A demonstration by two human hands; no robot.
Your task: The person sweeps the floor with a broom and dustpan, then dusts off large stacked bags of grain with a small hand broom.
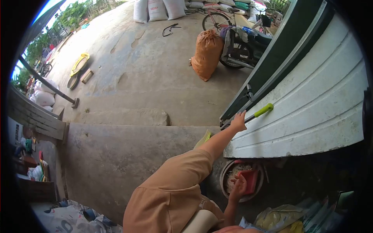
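My left arm stretches up and right in the head view. My left hand is at a long-handled tool's dark shaft below its lime-green grip, and the fingers appear closed around it. The tool's lower end is hidden, though a yellow-green piece shows beside my forearm. My right hand is over a round tub, its fingers apart and nothing visible in them. Inside the tub are a red scoop-like container, beside the hand, and pale, dry litter.
A white panel door stands at the right. A step edge crosses ahead. Beyond are an orange sack, a motorbike, and white sacks. Wrapped bags lie at the lower right.
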